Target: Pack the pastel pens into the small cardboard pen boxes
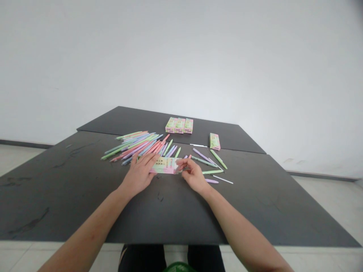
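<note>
A small pink-and-green printed pen box [165, 165] lies lengthwise across the front part of the dark table. My left hand [140, 170] is closed around its left end, fingers over the top and thumb at the near edge. At the other end, where pale flaps show, the bent fingers of my right hand [193, 174] pinch the box's end. Just behind the box spreads a heap of pastel pens [138, 145] in green, pink, blue and purple. Whatever is inside the box is hidden.
Three similar boxes [179, 125] stand side by side farther back, and a single box [214, 141] sits to their right. Loose pens [219, 159] and thin white refills [223, 179] lie right of my right hand. A pale wall rises behind the table [269, 204].
</note>
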{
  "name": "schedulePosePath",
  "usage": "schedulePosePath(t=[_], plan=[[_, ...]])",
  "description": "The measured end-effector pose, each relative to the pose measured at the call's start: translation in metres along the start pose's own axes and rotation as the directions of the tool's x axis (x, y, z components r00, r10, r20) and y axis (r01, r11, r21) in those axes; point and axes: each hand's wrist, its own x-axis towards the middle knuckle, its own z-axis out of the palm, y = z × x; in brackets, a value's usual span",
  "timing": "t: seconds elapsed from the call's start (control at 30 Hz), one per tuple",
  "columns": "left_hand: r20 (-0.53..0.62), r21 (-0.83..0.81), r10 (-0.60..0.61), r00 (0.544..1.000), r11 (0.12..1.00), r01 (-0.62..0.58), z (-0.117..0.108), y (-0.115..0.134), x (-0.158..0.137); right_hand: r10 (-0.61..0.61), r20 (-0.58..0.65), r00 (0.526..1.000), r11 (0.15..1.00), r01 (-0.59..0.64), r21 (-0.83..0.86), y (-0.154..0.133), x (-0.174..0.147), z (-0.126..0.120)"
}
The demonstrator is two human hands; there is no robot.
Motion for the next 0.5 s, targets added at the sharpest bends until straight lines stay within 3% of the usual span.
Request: schedulePosePath(t=[0.2, 0.33, 0.5], plan=[[0.012, -0.013, -0.021, 1.000, 1.000, 0.021, 0.003, 0.006, 0.012, -0.049, 0.012, 0.999, 0.996, 0.050, -0.073, -0.008, 0.003, -0.011], [0.026, -0.022, -0.038, 0.999, 0.999, 0.039, 0.007, 0.011, 0.023, -0.116, -0.003, 0.993, 0.966, 0.112, -0.231, -0.017, 0.007, -0.025], [0.017, -0.022, -0.039, 0.999, 0.999, 0.039, 0.013, 0.019, 0.038, -0.195, 0.064, 0.979, 0.916, 0.205, -0.345, -0.016, 0.005, -0.041]])
